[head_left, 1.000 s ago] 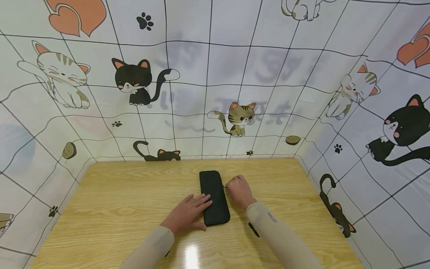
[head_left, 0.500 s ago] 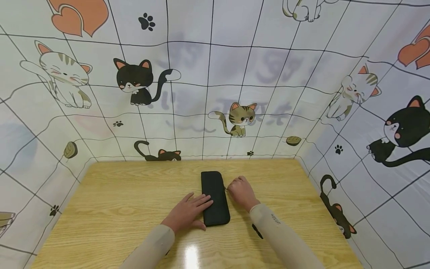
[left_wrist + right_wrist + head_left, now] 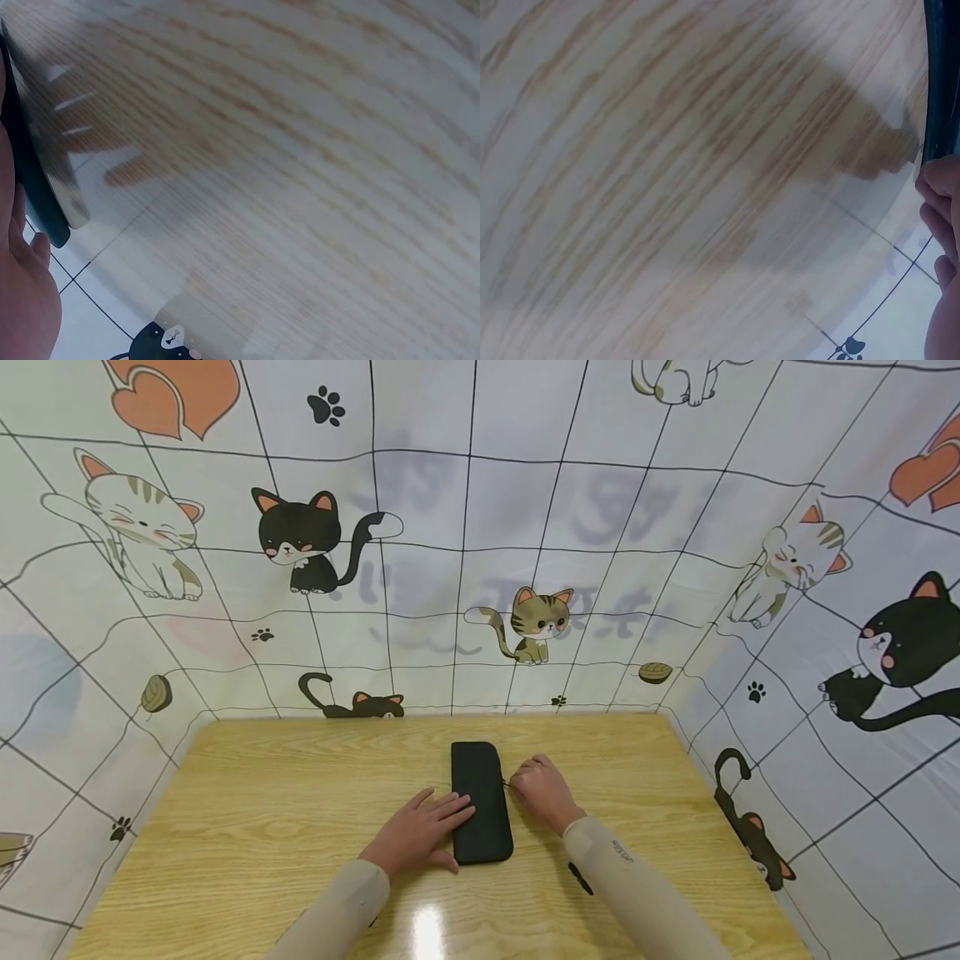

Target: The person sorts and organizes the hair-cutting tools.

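Note:
A black zippered case point(image 3: 483, 837) lies flat on the wooden table, its long side running away from me. My left hand point(image 3: 418, 833) rests on its left part with straight, spread fingers, the thumb near the lower left corner. At the right edge, my right hand point(image 3: 542, 792) pinches a small dark zipper pull point(image 3: 505, 783) with curled fingers. In the left wrist view the case point(image 3: 34, 180) shows edge-on beside the left hand point(image 3: 26, 292). The right wrist view catches the right hand's curled fingers point(image 3: 943, 199) at the case's side point(image 3: 943, 82); the pull is hidden there.
The light wooden table point(image 3: 300, 802) meets a white cloth wall point(image 3: 420, 585) with grid lines and cartoon cats at the back and sides. A dark strap end point(image 3: 580, 878) shows beneath the right sleeve point(image 3: 637, 885).
My right hand has shifted slightly right and toward me along the case's edge, with the zipper pull. The case's far end has swung slightly right. My left hand stays nearly still.

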The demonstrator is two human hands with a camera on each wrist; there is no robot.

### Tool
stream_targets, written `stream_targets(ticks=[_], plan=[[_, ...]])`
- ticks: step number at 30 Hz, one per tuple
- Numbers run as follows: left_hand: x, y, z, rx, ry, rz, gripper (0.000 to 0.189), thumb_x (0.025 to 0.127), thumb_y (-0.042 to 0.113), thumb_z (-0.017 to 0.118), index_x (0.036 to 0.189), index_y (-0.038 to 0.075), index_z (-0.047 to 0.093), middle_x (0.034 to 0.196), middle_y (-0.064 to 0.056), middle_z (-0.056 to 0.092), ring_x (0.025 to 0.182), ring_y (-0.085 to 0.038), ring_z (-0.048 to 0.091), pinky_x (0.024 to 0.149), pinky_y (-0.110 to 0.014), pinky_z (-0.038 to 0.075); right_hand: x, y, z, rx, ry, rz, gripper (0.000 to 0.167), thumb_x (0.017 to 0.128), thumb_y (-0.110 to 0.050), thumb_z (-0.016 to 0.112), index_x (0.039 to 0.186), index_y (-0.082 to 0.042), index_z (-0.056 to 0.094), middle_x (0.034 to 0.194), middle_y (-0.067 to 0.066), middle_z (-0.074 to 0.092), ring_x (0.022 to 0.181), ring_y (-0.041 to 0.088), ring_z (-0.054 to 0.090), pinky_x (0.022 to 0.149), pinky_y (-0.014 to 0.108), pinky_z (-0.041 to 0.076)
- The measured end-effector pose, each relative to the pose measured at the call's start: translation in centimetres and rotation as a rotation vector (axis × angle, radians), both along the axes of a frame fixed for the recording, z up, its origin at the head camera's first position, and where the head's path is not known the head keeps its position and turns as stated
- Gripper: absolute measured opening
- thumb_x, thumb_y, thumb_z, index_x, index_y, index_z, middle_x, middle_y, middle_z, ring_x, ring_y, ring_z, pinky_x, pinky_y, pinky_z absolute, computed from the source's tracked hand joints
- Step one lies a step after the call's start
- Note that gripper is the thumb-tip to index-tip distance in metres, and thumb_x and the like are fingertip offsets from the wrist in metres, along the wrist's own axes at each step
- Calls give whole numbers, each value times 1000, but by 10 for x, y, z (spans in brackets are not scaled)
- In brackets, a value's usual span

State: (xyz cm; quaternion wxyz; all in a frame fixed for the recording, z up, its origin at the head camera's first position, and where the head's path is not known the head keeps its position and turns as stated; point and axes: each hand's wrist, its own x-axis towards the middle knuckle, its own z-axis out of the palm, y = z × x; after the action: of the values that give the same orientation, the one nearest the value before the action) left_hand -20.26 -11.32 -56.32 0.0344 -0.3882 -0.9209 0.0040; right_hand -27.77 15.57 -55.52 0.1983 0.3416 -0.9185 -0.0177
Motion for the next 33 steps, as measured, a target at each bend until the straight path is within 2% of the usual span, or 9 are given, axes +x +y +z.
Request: stream_targets(ticks=[8, 11, 18, 22, 26, 33], plan=[[-1, -1, 1, 7, 32, -24, 87, 81, 71, 51, 152, 22, 37, 156, 3, 39, 143, -14, 40, 119, -44, 30, -1, 5, 2, -7, -68, 40, 14, 90, -14, 69, 81, -20, 78, 86, -7, 76, 90, 14, 69, 96, 37, 48], [-1, -1, 1, 17, 23, -30, 87, 81, 70, 51, 152, 22, 38, 156, 3, 39, 143, -15, 40, 119, -44, 30, -2, 5, 3, -4, -84, 19, 14, 90, -14, 69, 82, -19, 79, 85, -7, 76, 90, 14, 69, 95, 37, 48], [0, -1, 4, 0, -50, -11, 87, 81, 70, 50, 153, 24, 34, 159, 5, 34, 146, -13, 35, 122, -42, 25, -5, -4, 5, 67, -112, -65, 9, 90, -23, 69, 85, -19, 75, 85, -6, 74, 88, 15, 67, 96, 35, 47], [0, -1, 5, -1, -52, -13, 87, 82, 70, 50, 153, 24, 33, 159, 4, 34, 146, -13, 35, 122, -43, 25, -6, -7, 5, 80, -117, -80, 6, 87, -25, 73, 86, -20, 77, 86, -7, 75, 90, 14, 66, 98, 34, 46], [1, -1, 5, 11, -50, -20, 87, 82, 70, 50, 153, 24, 34, 159, 4, 34, 145, -14, 35, 121, -43, 26, -9, -7, 3, 101, -79, -56, 4, 85, -23, 75, 86, -24, 79, 86, -10, 75, 90, 12, 66, 97, 33, 47], [1, -2, 3, 14, -34, -13, 86, 83, 69, 50, 153, 22, 34, 158, 3, 35, 145, -14, 36, 121, -42, 27, -12, -1, 3, 83, -21, 44, 6, 84, -20, 75, 84, -24, 79, 85, -10, 76, 89, 11, 68, 95, 34, 47]])
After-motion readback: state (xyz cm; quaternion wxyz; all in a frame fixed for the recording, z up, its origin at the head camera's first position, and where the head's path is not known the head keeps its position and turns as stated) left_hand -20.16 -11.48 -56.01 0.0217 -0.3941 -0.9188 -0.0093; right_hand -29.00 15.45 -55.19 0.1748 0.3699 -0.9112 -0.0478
